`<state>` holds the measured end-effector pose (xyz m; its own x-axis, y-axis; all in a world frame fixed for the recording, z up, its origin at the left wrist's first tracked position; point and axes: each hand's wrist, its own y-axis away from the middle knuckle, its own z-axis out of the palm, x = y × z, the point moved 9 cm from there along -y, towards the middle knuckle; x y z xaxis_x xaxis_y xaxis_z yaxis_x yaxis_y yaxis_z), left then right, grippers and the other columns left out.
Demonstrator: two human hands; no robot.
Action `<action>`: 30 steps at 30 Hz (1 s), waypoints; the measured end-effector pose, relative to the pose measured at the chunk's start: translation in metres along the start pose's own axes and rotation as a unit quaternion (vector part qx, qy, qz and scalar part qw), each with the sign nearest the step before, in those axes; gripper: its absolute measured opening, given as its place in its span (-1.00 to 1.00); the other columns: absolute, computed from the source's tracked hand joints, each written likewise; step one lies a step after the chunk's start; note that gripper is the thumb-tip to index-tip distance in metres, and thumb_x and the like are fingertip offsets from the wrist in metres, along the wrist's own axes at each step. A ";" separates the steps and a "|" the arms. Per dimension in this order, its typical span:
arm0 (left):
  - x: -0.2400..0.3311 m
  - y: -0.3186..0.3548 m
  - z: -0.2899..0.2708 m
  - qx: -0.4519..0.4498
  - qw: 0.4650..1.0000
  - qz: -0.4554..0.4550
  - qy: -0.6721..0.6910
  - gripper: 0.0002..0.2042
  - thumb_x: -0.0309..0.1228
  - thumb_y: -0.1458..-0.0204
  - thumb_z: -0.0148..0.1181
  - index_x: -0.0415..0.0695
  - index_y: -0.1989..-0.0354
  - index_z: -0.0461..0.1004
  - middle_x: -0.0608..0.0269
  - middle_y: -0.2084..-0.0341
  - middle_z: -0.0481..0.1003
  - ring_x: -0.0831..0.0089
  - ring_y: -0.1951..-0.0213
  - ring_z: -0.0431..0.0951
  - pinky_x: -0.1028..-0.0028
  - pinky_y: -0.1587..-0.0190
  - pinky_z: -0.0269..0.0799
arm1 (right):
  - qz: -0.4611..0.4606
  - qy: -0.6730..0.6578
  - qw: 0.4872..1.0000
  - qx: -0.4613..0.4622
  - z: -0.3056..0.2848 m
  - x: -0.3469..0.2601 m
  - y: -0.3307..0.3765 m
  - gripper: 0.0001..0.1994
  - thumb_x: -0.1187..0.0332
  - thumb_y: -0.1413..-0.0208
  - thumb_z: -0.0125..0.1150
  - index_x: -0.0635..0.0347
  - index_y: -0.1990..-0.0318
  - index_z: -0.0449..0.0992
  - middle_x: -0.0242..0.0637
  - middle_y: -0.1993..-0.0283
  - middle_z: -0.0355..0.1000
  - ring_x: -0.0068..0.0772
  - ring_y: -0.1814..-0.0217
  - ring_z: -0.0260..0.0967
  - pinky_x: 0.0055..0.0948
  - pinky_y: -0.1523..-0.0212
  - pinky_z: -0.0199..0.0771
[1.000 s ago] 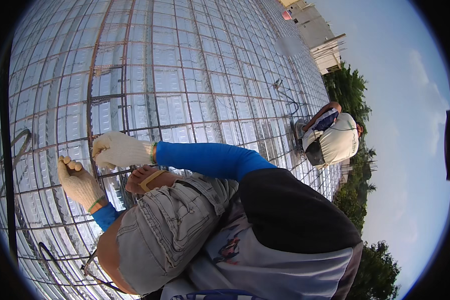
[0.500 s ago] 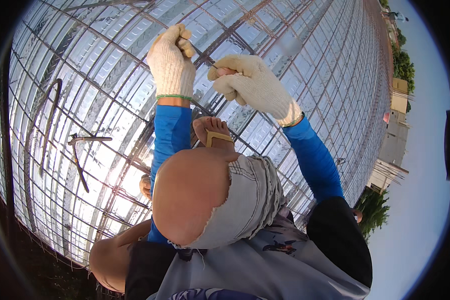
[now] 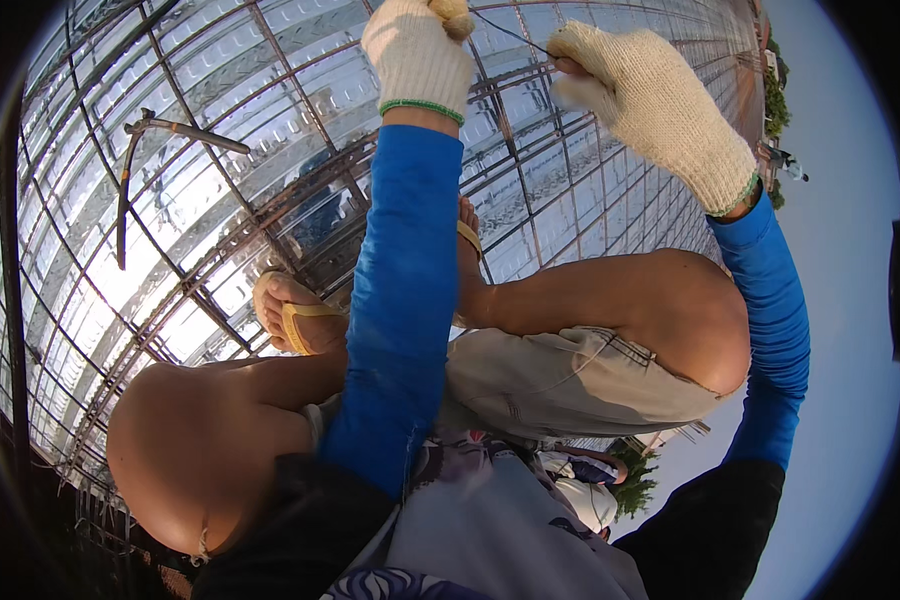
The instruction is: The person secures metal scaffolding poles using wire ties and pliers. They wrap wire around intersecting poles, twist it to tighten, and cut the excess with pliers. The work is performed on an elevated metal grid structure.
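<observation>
A thin dark tie wire [image 3: 515, 32] runs as a fine, slightly curved line between the two gloved hands at the top of the view, just above the rebar mesh [image 3: 220, 130]; it is so slender that only a short stretch shows clearly against the bright surface below. The left hand [image 3: 418, 50], in a white knit glove with a green cuff band, is closed into a fist around something small and tan at its top, which is cut off by the picture's edge and cannot be made out. The right hand [image 3: 655, 105], in a cream knit glove, pinches the other end of the wire between thumb and fingers, its fingertips blurred. The mesh is a grid of rusty brown bars crossing over shiny corrugated sheeting, and it bends strongly toward the rim of the view. A bent steel hook tool [image 3: 145, 150] lies on the mesh well to the left of the hands. The person squats on the bars in yellow flip-flops [image 3: 305, 315], the blue sleeves [image 3: 400, 300] and bare knees covering much of the grid beneath; the point where the wire meets the bars is hidden behind the left hand
</observation>
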<state>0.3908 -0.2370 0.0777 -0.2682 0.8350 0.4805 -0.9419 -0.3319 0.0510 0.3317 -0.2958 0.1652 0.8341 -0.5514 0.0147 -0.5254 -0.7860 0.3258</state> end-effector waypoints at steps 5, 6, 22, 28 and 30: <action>0.006 0.012 0.002 0.004 0.999 -0.003 -0.041 -0.81 -0.37 -0.36 0.24 -0.28 0.08 0.59 0.09 0.29 0.60 0.43 0.38 0.54 0.45 0.37 0.41 | -0.155 0.161 0.975 0.006 0.015 -0.013 -0.047 -0.71 0.27 -0.41 0.27 0.19 -0.16 0.60 -0.23 0.38 0.54 -0.30 0.45 0.52 -0.35 0.41 0.50; 0.011 0.012 -0.005 0.008 0.999 0.003 -0.053 -0.81 -0.37 -0.36 0.24 -0.27 0.08 0.59 0.09 0.29 0.60 0.42 0.38 0.54 0.44 0.36 0.41 | -0.163 0.172 0.972 0.000 0.018 -0.015 -0.062 -0.71 0.27 -0.42 0.26 0.19 -0.16 0.60 -0.25 0.39 0.54 -0.32 0.45 0.51 -0.36 0.42 0.49; 0.004 0.017 -0.124 0.106 0.888 0.071 -0.443 -0.77 -0.28 -0.37 0.23 -0.22 0.06 0.59 0.08 0.22 0.61 0.34 0.26 0.58 0.32 0.22 0.48 | 0.056 -0.232 0.971 -0.015 -0.003 0.055 -0.068 -0.74 0.26 -0.43 0.20 0.19 -0.10 0.63 -0.41 0.47 0.44 -0.55 0.55 0.36 -0.49 0.54 0.33; 0.001 0.030 -0.141 0.197 0.889 0.091 -0.403 -0.76 -0.25 -0.37 0.22 -0.20 0.05 0.59 0.07 0.19 0.61 0.30 0.22 0.59 0.28 0.17 0.50 | 0.261 -0.619 0.734 -0.105 0.095 0.094 -0.013 -0.69 0.28 -0.42 0.16 0.30 -0.12 0.62 -0.56 0.47 0.35 -0.79 0.61 0.13 -0.68 0.67 0.01; -0.013 0.041 -0.144 0.265 0.930 0.049 -0.249 -0.80 -0.30 -0.36 0.22 -0.20 0.13 0.58 0.11 0.28 0.59 0.37 0.31 0.56 0.33 0.27 0.46 | 0.302 -0.552 0.765 -0.133 0.133 0.102 -0.004 -0.71 0.32 -0.41 0.15 0.27 -0.13 0.63 -0.51 0.41 0.41 -0.78 0.55 0.22 -0.67 0.59 0.14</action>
<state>0.3265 -0.1980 -0.0520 -0.0964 0.5262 0.8449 -0.6513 -0.6752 0.3462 0.3971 -0.3858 0.0399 -0.2761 -0.8072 -0.5217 -0.5835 -0.2906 0.7584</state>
